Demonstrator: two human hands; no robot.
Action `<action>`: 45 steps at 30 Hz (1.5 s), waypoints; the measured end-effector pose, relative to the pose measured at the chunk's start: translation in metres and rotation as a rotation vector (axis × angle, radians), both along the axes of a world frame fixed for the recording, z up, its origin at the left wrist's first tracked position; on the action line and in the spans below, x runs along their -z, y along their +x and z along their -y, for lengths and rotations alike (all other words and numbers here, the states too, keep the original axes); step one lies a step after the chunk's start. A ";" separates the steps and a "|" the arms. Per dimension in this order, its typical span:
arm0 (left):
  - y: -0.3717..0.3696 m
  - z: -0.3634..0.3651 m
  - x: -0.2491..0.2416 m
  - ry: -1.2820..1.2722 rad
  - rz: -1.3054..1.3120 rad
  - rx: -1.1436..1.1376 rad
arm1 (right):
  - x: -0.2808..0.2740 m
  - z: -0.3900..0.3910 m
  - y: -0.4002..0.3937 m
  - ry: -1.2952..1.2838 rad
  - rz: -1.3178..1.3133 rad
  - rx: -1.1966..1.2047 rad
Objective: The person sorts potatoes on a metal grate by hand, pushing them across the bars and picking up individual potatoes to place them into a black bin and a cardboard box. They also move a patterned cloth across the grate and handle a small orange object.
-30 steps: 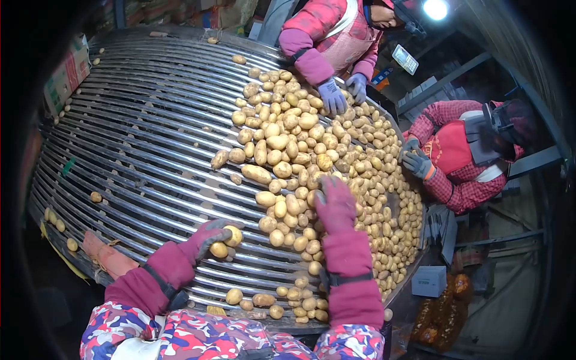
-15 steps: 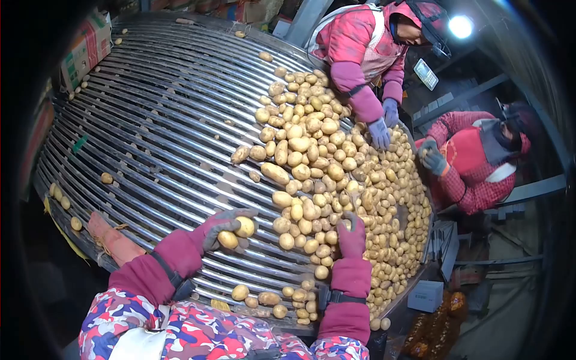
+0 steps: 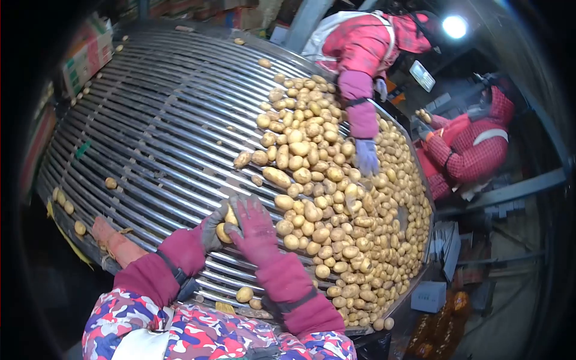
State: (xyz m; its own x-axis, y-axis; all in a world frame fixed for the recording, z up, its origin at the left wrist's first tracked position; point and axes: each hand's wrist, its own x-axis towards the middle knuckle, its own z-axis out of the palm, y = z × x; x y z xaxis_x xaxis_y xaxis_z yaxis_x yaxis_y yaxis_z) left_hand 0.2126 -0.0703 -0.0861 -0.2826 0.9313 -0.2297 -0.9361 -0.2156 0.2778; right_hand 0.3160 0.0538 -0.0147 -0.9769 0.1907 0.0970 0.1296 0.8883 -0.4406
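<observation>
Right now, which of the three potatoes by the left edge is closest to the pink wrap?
The lowest in view, the lone potato near the pink wrap; the other two potatoes sit close together.

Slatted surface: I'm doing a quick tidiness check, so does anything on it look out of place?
Yes. A small green scrap lies on the left part of the slatted surface, unlike the potatoes in colour. Several stray potatoes sit near the left edge, well apart from the main pile.
</observation>
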 end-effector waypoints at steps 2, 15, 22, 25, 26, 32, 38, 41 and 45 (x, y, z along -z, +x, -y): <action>-0.008 0.003 0.013 -0.044 -0.039 0.044 | -0.011 -0.022 -0.001 -0.116 0.039 -0.065; -0.007 0.001 -0.009 0.060 0.097 0.288 | 0.004 -0.106 -0.047 0.374 0.182 0.268; -0.007 0.001 -0.012 -0.013 0.004 0.259 | -0.013 -0.129 0.076 0.335 0.160 0.531; -0.007 0.000 -0.012 0.007 -0.013 0.286 | -0.013 -0.131 0.109 0.435 0.215 0.535; -0.007 0.000 -0.009 0.010 -0.013 0.292 | -0.013 -0.131 0.114 0.437 0.216 0.541; -0.006 -0.003 -0.008 0.020 0.008 0.285 | -0.032 -0.145 0.086 0.096 0.250 0.605; -0.005 -0.002 -0.012 -0.010 0.028 0.271 | -0.007 -0.184 0.011 0.168 0.070 0.501; -0.006 -0.001 -0.016 -0.044 -0.071 0.255 | -0.007 -0.200 -0.018 -0.205 0.289 0.685; -0.006 -0.001 -0.011 -0.011 -0.028 0.286 | 0.001 -0.215 -0.028 -0.040 0.126 0.657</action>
State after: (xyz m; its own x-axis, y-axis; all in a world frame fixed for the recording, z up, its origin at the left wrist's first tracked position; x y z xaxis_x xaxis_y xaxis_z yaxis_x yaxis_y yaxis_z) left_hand 0.2065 -0.0690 -0.0749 -0.0154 0.9715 -0.2364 -0.9503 0.0592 0.3056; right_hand 0.2881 0.2691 -0.0157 -0.6601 0.7506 -0.0301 0.6906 0.5907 -0.4173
